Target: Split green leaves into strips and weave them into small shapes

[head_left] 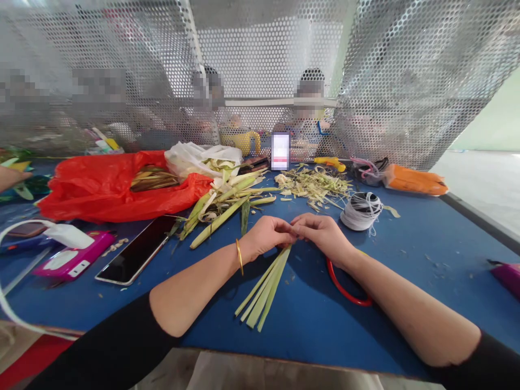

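Observation:
My left hand (266, 237) and my right hand (323, 234) meet over the middle of the blue table, fingertips pinched together. A fan of flat, pale green leaf strips (266, 290) hangs from under the left fingers, its loose ends spread towards the near edge. Both hands grip the top end of the strips; the exact spot between the fingers is hidden. Beneath my right wrist lies a red loop (345, 292), partly covered by the forearm. A ball of white string (361, 211) sits just beyond the right hand.
Leaf stalks (219, 219) and a heap of shreds (314, 184) lie ahead. Leftward are a red plastic bag (93, 187), a dark phone (136, 252) and a purple power bank (77, 257). A lit phone (280, 151) leans against the perforated screen (260, 65); people sit behind it. An orange packet (416, 180) lies right.

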`<state>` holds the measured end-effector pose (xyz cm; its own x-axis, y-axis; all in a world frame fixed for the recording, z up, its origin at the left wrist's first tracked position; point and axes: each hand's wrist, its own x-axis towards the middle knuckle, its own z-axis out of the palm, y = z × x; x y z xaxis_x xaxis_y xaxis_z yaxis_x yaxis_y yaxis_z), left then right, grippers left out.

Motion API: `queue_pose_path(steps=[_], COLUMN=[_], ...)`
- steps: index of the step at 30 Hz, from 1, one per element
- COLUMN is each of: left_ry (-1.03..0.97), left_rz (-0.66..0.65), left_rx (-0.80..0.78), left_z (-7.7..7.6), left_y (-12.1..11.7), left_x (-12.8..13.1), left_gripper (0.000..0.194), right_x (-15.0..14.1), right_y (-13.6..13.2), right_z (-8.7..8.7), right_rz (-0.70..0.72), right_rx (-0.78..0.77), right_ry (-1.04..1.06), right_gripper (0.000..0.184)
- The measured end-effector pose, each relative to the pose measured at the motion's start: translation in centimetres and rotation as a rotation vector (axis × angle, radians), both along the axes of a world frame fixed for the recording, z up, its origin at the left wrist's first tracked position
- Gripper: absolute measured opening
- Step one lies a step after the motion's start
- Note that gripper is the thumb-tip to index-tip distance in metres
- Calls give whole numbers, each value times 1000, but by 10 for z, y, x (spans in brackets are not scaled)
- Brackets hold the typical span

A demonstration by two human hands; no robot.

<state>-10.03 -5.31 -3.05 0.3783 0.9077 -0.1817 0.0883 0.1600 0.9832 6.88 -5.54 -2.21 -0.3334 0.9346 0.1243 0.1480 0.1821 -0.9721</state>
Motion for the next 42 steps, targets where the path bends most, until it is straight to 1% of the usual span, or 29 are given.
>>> queue_pose_path(steps=[2,4,8,12,18,22,25,29,33,37,42], left_ry=[25,23,-4,-18,-36,-56,-81,-101,-126,-148,-183], left_rz=[0,-1,-17,-7,54,21,3,38,66,48,33], left_rx=[79,122,149,176,136,132,107,65,21,-7,-34], left_z=[-1,-2,-2,-1,-3,-2,-2,-2,-2,-3,-4], left_y=[0,1,3,4,6,5,5,5,6,7,7], left_x=[1,1,-1,-2,-2,-2,-2,-2,-2,-3,-4], left_gripper=[11,15,21,20,20,20,22,25,24,21,24], right_x=[0,1,2,4,3,2,4,6,6,4,3], right_y=[1,2,6,8,8,8,9,11,10,7,6], right_z=[-2,-4,-11,-16,-16,-14,-16,-18,-16,-12,-8], right_rz=[16,26,51,66,82,78,46,-14,-46,-52,-55], right_rx=[-24,-42,-6,22,16,8,12,25,33,24,3], right_ry=[9,6,-41,-101,-83,-73,-92,-133,-160,-160,-129], right_gripper=[22,20,13,5,11,12,12,17,21,23,19])
